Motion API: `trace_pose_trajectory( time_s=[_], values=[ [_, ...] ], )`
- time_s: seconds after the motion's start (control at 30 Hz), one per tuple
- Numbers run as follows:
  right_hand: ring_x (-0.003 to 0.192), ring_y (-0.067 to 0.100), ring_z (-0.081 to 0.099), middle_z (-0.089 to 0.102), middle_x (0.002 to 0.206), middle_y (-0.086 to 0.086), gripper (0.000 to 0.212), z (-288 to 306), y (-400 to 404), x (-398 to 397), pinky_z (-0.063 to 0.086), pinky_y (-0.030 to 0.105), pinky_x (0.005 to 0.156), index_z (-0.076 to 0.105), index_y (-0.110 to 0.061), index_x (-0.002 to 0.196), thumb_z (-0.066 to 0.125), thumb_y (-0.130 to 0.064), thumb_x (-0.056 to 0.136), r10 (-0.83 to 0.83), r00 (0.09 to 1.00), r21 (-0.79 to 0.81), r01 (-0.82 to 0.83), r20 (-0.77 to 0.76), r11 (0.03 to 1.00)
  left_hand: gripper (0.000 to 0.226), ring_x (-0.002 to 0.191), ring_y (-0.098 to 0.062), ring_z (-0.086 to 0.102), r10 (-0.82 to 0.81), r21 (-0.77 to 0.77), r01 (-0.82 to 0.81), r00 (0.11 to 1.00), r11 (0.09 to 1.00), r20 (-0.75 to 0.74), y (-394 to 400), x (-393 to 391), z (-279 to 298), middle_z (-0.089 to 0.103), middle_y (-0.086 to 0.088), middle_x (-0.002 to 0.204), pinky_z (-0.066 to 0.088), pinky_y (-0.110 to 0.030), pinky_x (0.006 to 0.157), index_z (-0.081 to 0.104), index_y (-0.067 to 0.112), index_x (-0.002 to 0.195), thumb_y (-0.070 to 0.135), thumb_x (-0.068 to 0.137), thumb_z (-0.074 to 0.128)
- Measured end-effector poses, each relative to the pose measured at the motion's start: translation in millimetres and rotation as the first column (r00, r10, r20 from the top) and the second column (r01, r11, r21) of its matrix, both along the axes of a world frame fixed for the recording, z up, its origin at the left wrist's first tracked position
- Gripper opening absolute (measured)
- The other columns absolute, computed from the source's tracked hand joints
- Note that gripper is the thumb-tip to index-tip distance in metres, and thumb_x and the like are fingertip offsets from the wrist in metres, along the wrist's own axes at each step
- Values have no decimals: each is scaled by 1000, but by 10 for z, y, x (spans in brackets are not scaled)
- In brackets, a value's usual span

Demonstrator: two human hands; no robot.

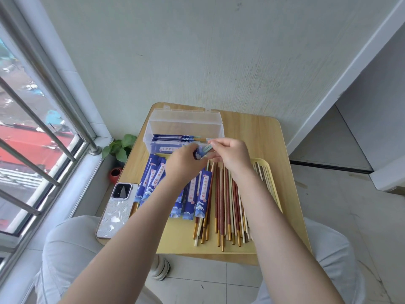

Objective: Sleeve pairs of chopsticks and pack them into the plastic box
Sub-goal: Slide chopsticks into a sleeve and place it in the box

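My left hand grips a blue paper sleeve at its open end. My right hand pinches a pale green pair of chopsticks whose tips sit in that sleeve. Both hands hover just in front of the clear plastic box, which stands open at the back of the table and holds a few sleeved pairs. Several empty blue sleeves lie on the left of the yellow tray. Loose red, cream and brown chopsticks lie on its right.
A phone in a white case lies at the left edge of the small wooden table. A potted plant stands on the floor by the window. A white wall rises right behind the table. My knees flank the table.
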State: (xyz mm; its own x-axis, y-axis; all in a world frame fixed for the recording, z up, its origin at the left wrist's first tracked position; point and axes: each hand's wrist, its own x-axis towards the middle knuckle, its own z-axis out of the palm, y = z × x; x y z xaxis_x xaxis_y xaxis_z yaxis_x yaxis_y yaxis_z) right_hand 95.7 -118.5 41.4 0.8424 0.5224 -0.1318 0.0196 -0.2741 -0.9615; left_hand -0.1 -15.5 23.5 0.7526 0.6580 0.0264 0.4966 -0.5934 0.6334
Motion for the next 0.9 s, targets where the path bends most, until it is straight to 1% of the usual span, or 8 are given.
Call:
trace_pose_trajectory(
  time_s=[0.07, 0.1, 0.2, 0.37, 0.6, 0.7, 0.8, 0.9],
  values=[
    [69, 19, 74, 76, 88, 10, 13, 32, 79, 116, 61, 26, 63, 73, -5, 106, 65, -9, 96, -97, 991, 80, 104, -97, 991, 50, 98, -22, 63, -1, 105, -2, 1000, 994, 28, 152, 87, 70, 68, 0, 107, 49, -35, 82, 56, 22, 128, 44, 87, 71],
    [68, 18, 73, 76, 86, 10, 10, 44, 114, 182, 61, 27, 63, 71, -7, 104, 65, -9, 96, -156, 978, 116, 172, -138, 978, 64, 113, -23, 58, -20, 136, 10, 997, 991, 71, 229, 114, 78, 62, -2, 124, 43, -39, 98, 49, 21, 139, 44, 85, 73],
    [63, 17, 71, 75, 81, 11, 9, 17, 238, 396, 62, 31, 68, 68, -9, 106, 64, -8, 97, -320, 919, 171, 362, -232, 916, 69, 131, -26, 45, 31, 151, -55, 988, 987, 154, 418, 123, 32, 48, -7, 144, 31, -42, 113, 41, 14, 147, 41, 90, 69],
    [60, 17, 71, 73, 82, 9, 18, -188, 604, 558, 62, 31, 66, 66, -1, 114, 62, -8, 98, -371, 886, 99, 410, -278, 907, 51, 132, -28, 44, 87, 49, -86, 996, 995, -12, 553, 81, -338, 48, -10, 143, 33, -36, 110, 44, 8, 143, 28, 98, 56],
    [65, 26, 75, 68, 85, 14, 29, -329, 937, 399, 63, 33, 64, 58, 7, 125, 61, -4, 98, -154, 898, -40, 151, -412, 988, 49, 143, -33, 36, 48, 79, -47, 999, 996, -21, 531, 53, -515, 48, -13, 145, 33, -43, 115, 48, 6, 140, 21, 95, 61],
    [70, 25, 76, 66, 97, 8, 35, -252, 831, 417, 63, 31, 66, 56, 3, 134, 57, -3, 99, -131, 941, -48, 122, -313, 991, 49, 133, -32, 46, 38, 98, -39, 999, 994, 11, 547, 34, -507, 50, -13, 141, 38, -40, 109, 49, 6, 138, 21, 93, 63],
    [69, 22, 76, 64, 112, 5, 28, -169, 643, 370, 62, 29, 63, 61, -5, 127, 54, -5, 100, -105, 977, -52, 97, -186, 994, 44, 120, -32, 50, 72, 137, -80, 995, 987, 64, 499, -14, -466, 51, -13, 133, 42, -39, 97, 55, 6, 133, 19, 91, 63],
    [56, 13, 69, 73, 96, 4, 13, -196, 401, 200, 54, 23, 51, 67, -13, 105, 54, -14, 101, 25, 1000, -288, -21, 10, 957, 24, 90, -26, 56, 134, 87, -137, 990, 987, 32, 376, -90, -387, 58, -7, 111, 40, -32, 68, 62, 11, 115, 22, 94, 59]
  ],
)
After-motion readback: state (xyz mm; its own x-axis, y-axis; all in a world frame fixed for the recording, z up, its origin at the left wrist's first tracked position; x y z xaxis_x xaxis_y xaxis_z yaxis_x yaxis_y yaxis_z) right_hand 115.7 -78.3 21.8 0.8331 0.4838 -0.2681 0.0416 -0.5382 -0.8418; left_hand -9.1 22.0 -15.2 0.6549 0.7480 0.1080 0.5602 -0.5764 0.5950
